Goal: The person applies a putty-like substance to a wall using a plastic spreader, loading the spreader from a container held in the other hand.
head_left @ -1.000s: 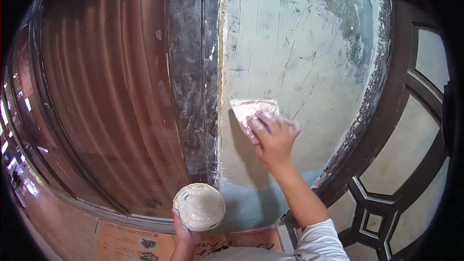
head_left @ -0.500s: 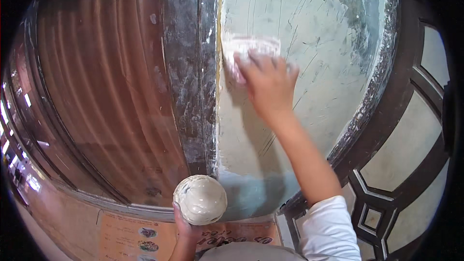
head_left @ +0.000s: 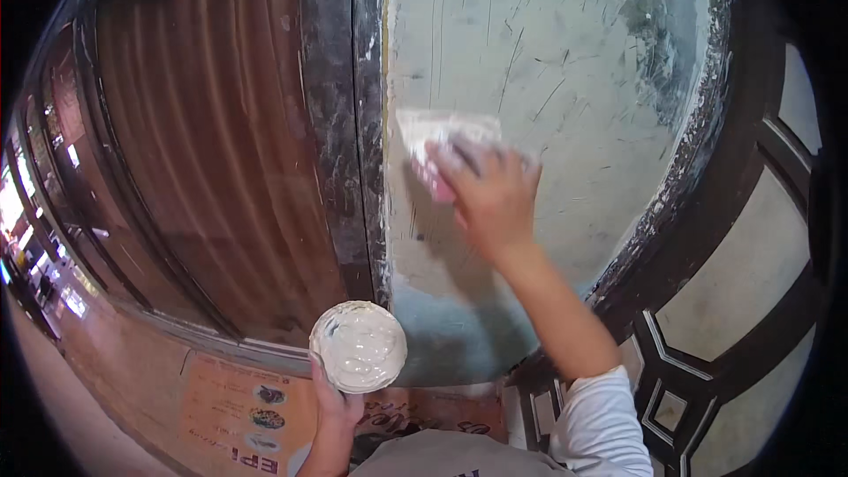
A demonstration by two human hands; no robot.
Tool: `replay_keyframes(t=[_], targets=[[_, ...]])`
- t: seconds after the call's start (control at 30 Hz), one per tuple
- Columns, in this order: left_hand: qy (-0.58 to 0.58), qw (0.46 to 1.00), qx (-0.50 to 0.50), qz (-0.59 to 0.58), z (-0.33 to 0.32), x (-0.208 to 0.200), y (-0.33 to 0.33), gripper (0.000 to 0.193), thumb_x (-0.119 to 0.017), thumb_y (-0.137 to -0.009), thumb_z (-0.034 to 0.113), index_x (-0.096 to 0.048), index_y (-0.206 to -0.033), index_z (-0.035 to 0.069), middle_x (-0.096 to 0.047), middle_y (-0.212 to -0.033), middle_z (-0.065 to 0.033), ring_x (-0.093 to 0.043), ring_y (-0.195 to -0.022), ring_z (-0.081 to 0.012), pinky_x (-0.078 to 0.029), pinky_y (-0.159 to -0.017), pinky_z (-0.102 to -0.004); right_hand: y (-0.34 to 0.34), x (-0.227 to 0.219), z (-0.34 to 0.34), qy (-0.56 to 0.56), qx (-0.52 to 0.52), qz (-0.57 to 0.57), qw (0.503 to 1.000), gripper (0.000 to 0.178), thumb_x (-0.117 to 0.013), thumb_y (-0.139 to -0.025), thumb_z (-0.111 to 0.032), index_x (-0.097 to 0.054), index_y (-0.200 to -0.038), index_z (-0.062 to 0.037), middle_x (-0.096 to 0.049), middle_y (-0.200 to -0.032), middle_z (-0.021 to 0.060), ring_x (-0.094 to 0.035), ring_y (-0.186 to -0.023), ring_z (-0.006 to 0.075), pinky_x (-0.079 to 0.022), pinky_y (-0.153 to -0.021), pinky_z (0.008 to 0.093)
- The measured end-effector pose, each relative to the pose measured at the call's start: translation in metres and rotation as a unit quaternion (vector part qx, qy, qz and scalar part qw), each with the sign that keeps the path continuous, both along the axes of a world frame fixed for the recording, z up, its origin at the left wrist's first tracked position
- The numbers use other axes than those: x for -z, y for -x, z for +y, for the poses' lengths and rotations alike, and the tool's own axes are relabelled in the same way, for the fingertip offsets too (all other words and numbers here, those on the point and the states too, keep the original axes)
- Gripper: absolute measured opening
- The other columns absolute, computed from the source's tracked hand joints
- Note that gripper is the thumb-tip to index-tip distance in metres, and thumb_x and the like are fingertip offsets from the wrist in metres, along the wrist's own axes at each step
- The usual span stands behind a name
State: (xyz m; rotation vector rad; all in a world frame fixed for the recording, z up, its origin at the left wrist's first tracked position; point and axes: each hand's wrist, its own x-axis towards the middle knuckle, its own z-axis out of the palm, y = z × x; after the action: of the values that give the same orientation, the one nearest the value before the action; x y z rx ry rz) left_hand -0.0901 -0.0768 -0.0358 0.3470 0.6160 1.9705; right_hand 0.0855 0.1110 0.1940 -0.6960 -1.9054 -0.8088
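Note:
My right hand (head_left: 495, 199) is closed round a pink-and-white scraper (head_left: 446, 131) whose wide blade, smeared with pale paste, lies against the wall panel (head_left: 530, 62). The hand and tool are slightly blurred. Pale cream filler coats most of the panel, with dark scratches showing through. Lower down at the left, my left hand (head_left: 336, 397) grips a round tub (head_left: 358, 347) from beneath. Cream-coloured paste fills the tub to its rim, and part of the left hand is hidden under it.
Left of the panel runs a dark, paint-marked wooden post (head_left: 334, 124), then glass (head_left: 194, 168) with a brown curtain behind. A dark carved door (head_left: 733, 247) with pale insets stands at right. An orange printed sheet (head_left: 238, 406) lies on the floor below.
In the picture, my right hand and the scraper have come down along the panel's left side. The tub in my left hand has shifted slightly up and left.

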Motion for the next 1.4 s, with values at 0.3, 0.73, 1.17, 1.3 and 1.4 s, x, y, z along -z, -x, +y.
replay_keyframes(t=[0.3, 0.73, 1.17, 1.3, 1.4], targets=[[0.013, 1.0, 0.004, -0.002, -0.038, 0.013, -0.049, 0.065, -0.031, -0.101, 0.055, -0.035, -0.147, 0.008, -0.043, -0.148, -0.012, -0.044, -0.134, -0.0299, -0.035, -0.113, -0.0438, 0.02, -0.066, 0.057, -0.066, 0.088, -0.022, 0.994, 0.05, -0.057, -0.088, -0.017, -0.053, -0.136, -0.0322, -0.058, -0.129, 0.0, -0.052, -0.112, 0.0233, -0.038, -0.09, 0.0533], [0.074, 0.995, -0.054, -0.024, -0.074, 0.018, -0.048, 0.063, -0.034, -0.101, 0.054, -0.039, -0.145, 0.009, -0.045, -0.147, -0.0105, -0.046, -0.132, -0.0289, -0.038, -0.111, -0.0433, 0.008, 0.323, -0.003, 0.255, 0.004, -0.174, 0.951, 0.044, -0.054, -0.089, -0.022, -0.057, -0.133, -0.0258, -0.058, -0.129, 0.001, -0.056, -0.106, 0.024, -0.044, -0.087, 0.055], [0.071, 0.997, 0.027, 0.0, -0.039, 0.001, -0.006, 0.06, -0.029, -0.103, 0.052, -0.038, -0.145, 0.01, -0.046, -0.146, -0.01, -0.047, -0.131, -0.0274, -0.039, -0.111, -0.0413, -0.021, 0.214, -0.051, 0.632, -0.426, 0.466, 0.449, 0.036, -0.06, -0.092, -0.01, -0.052, -0.127, -0.0001, -0.061, -0.114, 0.0065, -0.057, -0.106, 0.0147, -0.047, -0.093, 0.0306], [0.02, 0.998, 0.06, 0.014, -0.02, -0.006, -0.003, 0.062, -0.029, -0.103, 0.052, -0.035, -0.147, 0.009, -0.044, -0.147, -0.0108, -0.044, -0.134, -0.0283, -0.036, -0.113, -0.0427, -0.022, 0.19, -0.062, 0.605, -0.42, 0.485, 0.472, 0.037, -0.06, -0.092, -0.01, -0.051, -0.126, -0.0001, -0.061, -0.115, 0.007, -0.057, -0.104, 0.0154, -0.046, -0.093, 0.0308], [0.001, 0.996, 0.084, 0.036, -0.012, -0.017, -0.002, 0.062, -0.029, -0.103, 0.052, -0.034, -0.147, 0.008, -0.042, -0.148, -0.0111, -0.042, -0.135, -0.0284, -0.035, -0.114, -0.0434, -0.026, 0.187, -0.065, 0.587, -0.427, 0.483, 0.49, 0.035, -0.06, -0.092, -0.009, -0.052, -0.125, 0.0, -0.061, -0.115, 0.0076, -0.058, -0.103, 0.016, -0.045, -0.094, 0.031]])
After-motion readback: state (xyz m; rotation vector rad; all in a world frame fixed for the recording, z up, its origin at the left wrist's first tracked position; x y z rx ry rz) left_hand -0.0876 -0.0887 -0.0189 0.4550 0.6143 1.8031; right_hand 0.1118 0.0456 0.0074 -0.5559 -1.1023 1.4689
